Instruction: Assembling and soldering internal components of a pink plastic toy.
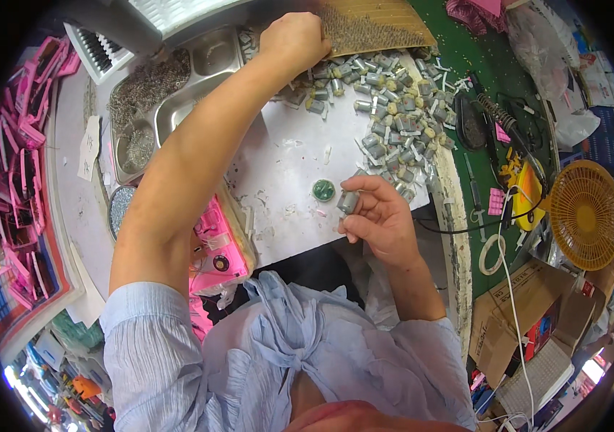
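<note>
My right hand (385, 225) pinches a small silver electric motor (348, 201) between thumb and fingers, above the white work surface. Right by the motor lies a small round green tub (323, 190). Stretched far forward, my left hand (295, 42) is curled closed at the near-left edge of a brown cardboard sheet (422, 29) covered with rows of tiny parts. Its fingertips are hidden, so whatever they hold does not show. A heap of similar small motors (393, 122) spreads between the cardboard and my right hand.
Metal trays (165, 119) with small metal parts stand under and beside my left forearm. A pink plastic casing (219, 248) lies near my body. To the right are a soldering iron holder (498, 108), a yellow fan (585, 214) and a cardboard box (519, 295). Pink casings (23, 144) fill the far left.
</note>
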`<state>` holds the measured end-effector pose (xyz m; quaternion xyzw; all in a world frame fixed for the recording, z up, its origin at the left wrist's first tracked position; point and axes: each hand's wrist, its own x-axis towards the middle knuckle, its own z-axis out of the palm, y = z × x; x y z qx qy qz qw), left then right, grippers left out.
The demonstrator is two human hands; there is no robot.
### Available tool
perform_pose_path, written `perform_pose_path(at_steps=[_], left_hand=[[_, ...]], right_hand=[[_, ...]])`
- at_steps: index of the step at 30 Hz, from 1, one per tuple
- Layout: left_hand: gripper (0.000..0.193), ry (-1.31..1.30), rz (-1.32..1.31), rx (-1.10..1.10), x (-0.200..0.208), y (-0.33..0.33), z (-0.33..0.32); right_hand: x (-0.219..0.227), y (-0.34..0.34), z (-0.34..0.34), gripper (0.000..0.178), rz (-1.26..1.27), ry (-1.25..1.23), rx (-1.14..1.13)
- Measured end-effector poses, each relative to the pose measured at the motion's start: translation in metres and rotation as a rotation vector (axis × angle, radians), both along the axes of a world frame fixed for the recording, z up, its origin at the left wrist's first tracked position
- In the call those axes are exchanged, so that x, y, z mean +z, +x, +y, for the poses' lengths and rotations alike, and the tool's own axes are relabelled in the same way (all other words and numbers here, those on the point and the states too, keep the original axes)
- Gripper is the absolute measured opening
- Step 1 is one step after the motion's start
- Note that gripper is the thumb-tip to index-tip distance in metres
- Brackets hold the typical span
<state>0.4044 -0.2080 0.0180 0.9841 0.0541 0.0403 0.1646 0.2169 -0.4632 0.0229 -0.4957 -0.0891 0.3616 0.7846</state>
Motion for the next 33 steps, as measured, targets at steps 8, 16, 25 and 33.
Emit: perform_pose_path(at_steps=[8,16,25,33], left_hand=[[0.023,0.009,-0.034,0.086,0.002,0.004,-0.005],[0.023,-0.045,0.029,0.166,0.003,0.007,-0.01],[0.022,0.041,-0.098,0.095,-0.012,0.001,-0.013],[0.017,-0.103,-0.565,-0.009,-0.001,-0.037,-0.003]], right_hand=[[-0.002,-0.003,-0.003,0.048,-0.026,-0.045,-0.025],[0.002,-0.003,-0.004,0.047,-0.06,-0.105,-0.07],[0.006,-0.002,-0.003,0.048,-0.138,-0.158,-0.108],[0.0,0.012,0.003,0.037,-0.619,-0.68,0.055]])
